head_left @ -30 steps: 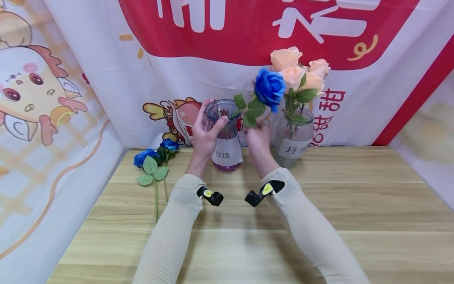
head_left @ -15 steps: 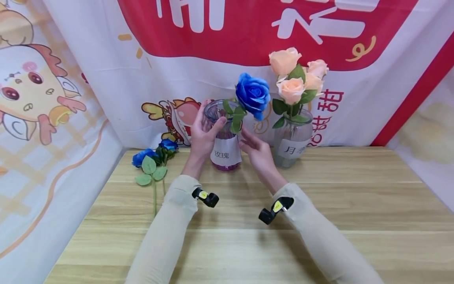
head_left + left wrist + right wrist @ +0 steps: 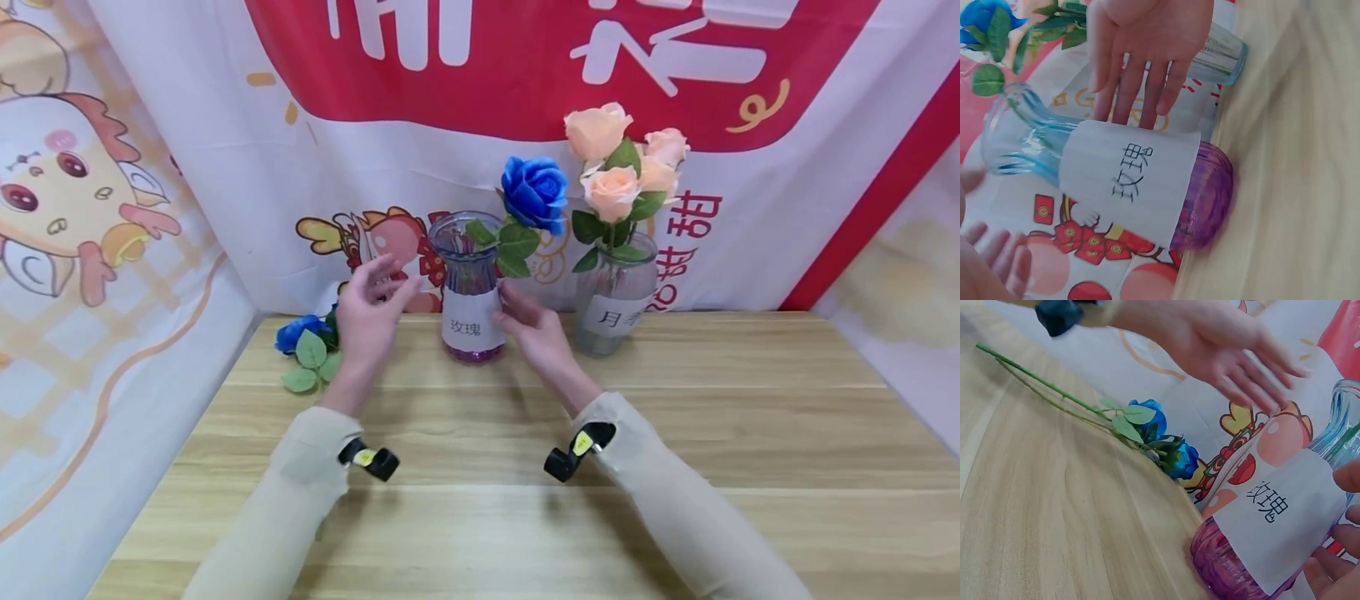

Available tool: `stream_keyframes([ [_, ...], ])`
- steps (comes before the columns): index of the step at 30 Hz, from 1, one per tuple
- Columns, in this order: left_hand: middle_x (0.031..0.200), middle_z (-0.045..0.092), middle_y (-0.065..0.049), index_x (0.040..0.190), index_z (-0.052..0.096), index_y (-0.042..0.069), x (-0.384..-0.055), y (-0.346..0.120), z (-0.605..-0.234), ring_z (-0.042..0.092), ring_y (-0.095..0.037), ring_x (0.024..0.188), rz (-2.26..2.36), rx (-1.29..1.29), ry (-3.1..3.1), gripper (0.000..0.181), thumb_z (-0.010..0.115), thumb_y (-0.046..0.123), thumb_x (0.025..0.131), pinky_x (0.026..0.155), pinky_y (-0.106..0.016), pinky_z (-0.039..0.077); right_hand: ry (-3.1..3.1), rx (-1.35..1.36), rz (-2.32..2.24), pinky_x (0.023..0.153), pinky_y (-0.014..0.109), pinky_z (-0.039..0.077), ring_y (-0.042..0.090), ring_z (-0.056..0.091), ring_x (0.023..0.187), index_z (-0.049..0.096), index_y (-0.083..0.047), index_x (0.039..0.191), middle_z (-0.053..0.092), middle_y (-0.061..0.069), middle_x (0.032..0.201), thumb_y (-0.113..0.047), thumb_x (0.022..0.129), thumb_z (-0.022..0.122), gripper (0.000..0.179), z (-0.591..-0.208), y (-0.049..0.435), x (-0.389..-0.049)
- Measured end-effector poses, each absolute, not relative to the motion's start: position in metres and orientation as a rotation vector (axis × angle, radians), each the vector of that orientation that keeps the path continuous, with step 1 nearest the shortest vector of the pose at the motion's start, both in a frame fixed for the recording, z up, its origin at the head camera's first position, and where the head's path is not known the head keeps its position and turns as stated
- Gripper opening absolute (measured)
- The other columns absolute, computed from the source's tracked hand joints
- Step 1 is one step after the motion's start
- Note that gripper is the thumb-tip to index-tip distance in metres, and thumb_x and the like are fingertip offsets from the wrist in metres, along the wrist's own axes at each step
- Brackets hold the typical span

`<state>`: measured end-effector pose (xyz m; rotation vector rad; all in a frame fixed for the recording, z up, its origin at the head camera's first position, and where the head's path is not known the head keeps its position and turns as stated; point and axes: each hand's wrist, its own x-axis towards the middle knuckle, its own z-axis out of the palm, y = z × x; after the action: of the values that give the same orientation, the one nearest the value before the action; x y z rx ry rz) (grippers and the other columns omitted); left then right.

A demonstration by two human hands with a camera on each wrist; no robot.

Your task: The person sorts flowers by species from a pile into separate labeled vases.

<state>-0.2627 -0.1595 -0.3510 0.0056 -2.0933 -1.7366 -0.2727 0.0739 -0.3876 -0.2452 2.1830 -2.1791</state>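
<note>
A glass vase (image 3: 472, 279), bluish above and purple at its base, stands upright with a white paper label (image 3: 1132, 178). One blue rose (image 3: 534, 194) leans out over its right rim, its stem inside the glass. My right hand (image 3: 536, 329) touches the vase's right side with extended fingers, as the left wrist view also shows. Left of the vase, my left hand (image 3: 369, 312) is apart from it, fingers loosely spread and holding nothing. Two more blue roses (image 3: 1163, 440) lie on the table, partly hidden behind the left hand in the head view.
Right of the labelled vase stands another clear glass vase (image 3: 617, 292) with several peach roses (image 3: 611, 192). A printed cloth (image 3: 405, 167) hangs right behind the table's back edge. The wooden table (image 3: 480, 500) stretches toward the person.
The right hand let go of the blue rose, which now rests in the vase, and moved to the vase's side. The left hand released the vase and moved left toward the lying roses.
</note>
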Motion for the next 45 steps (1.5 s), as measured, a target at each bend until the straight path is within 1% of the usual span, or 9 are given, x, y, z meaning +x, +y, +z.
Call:
stream_keyframes([
  [5, 0.112, 0.074, 0.009, 0.129, 0.072, 0.013, -0.231, -0.194, -0.354, 0.068, -0.007, 0.095, -1.824, 0.284, -2.082, 0.044, 0.086, 0.032, 0.092, 0.078, -0.015, 0.059, 2.194, -0.25, -2.16, 0.131, 0.041, 0.035, 0.026, 0.047, 0.154, 0.044, -0.012, 0.162, 0.046, 0.007, 0.168, -0.013, 0.105, 0.064, 0.06, -0.388, 0.074, -0.271],
  [18, 0.094, 0.07, 0.025, 0.142, 0.064, 0.01, -0.185, -0.262, -0.393, 0.071, 0.002, 0.088, -1.749, 0.71, -2.324, 0.058, 0.084, 0.033, 0.093, 0.078, -0.017, 0.061, 2.169, -0.259, -2.187, 0.131, 0.041, 0.035, 0.028, 0.046, 0.154, 0.043, -0.008, 0.161, 0.046, 0.009, 0.167, -0.011, 0.104, 0.065, 0.061, -0.386, 0.073, -0.272],
  [21, 0.096, 0.075, 0.018, 0.142, 0.064, 0.009, -0.184, -0.269, -0.403, 0.072, 0.003, 0.085, -1.7, 0.751, -2.391, 0.059, 0.086, 0.031, 0.092, 0.077, -0.017, 0.062, 2.16, -0.244, -2.193, 0.131, 0.041, 0.035, 0.027, 0.047, 0.154, 0.044, -0.01, 0.161, 0.047, 0.008, 0.167, -0.011, 0.104, 0.065, 0.06, -0.384, 0.073, -0.272],
  [25, 0.117, 0.079, -0.004, 0.141, 0.065, 0.008, -0.183, -0.277, -0.414, 0.069, 0.005, 0.08, -1.576, 0.772, -2.519, 0.059, 0.087, 0.03, 0.09, 0.075, -0.016, 0.061, 2.153, -0.217, -2.187, 0.131, 0.04, 0.035, 0.025, 0.048, 0.154, 0.045, -0.012, 0.16, 0.048, 0.005, 0.167, -0.012, 0.104, 0.065, 0.059, -0.383, 0.073, -0.271],
  [28, 0.126, 0.078, -0.012, 0.139, 0.065, 0.005, -0.183, -0.283, -0.42, 0.067, 0.006, 0.078, -1.492, 0.748, -2.611, 0.06, 0.088, 0.028, 0.089, 0.072, -0.014, 0.058, 2.149, -0.209, -2.185, 0.131, 0.04, 0.035, 0.024, 0.049, 0.153, 0.046, -0.012, 0.16, 0.049, 0.005, 0.166, -0.012, 0.104, 0.065, 0.059, -0.383, 0.073, -0.271],
  [36, 0.106, 0.084, -0.002, 0.138, 0.066, 0.003, -0.186, -0.294, -0.426, 0.072, 0.003, 0.075, -1.43, 0.676, -2.73, 0.061, 0.09, 0.027, 0.087, 0.104, -0.043, 0.054, 2.138, -0.208, -2.198, 0.131, 0.039, 0.035, 0.023, 0.049, 0.153, 0.047, -0.012, 0.159, 0.05, 0.004, 0.165, -0.013, 0.104, 0.066, 0.058, -0.384, 0.074, -0.273],
  [38, 0.1, 0.084, -0.001, 0.137, 0.066, 0.002, -0.187, -0.296, -0.426, 0.076, -0.001, 0.073, -1.449, 0.677, -2.724, 0.061, 0.089, 0.025, 0.087, 0.099, -0.038, 0.058, 2.131, -0.208, -2.2, 0.131, 0.039, 0.035, 0.023, 0.049, 0.153, 0.048, -0.012, 0.159, 0.05, 0.004, 0.165, -0.013, 0.105, 0.065, 0.057, -0.383, 0.074, -0.272],
  [42, 0.092, 0.083, 0.004, 0.14, 0.064, -0.001, -0.188, -0.298, -0.425, 0.078, -0.005, 0.072, -1.547, 0.688, -2.691, 0.061, 0.087, 0.021, 0.088, 0.071, -0.02, 0.061, 2.12, -0.199, -2.207, 0.131, 0.039, 0.035, 0.023, 0.049, 0.153, 0.048, -0.012, 0.159, 0.05, 0.005, 0.165, -0.012, 0.105, 0.065, 0.057, -0.383, 0.074, -0.272],
  [45, 0.088, 0.08, 0.012, 0.145, 0.059, -0.004, -0.189, -0.298, -0.424, 0.076, -0.004, 0.072, -1.717, 0.683, -2.6, 0.063, 0.084, 0.014, 0.09, 0.07, -0.019, 0.063, 2.114, -0.197, -2.209, 0.131, 0.039, 0.035, 0.024, 0.048, 0.153, 0.048, -0.011, 0.159, 0.05, 0.005, 0.165, -0.012, 0.105, 0.064, 0.056, -0.384, 0.074, -0.273],
])
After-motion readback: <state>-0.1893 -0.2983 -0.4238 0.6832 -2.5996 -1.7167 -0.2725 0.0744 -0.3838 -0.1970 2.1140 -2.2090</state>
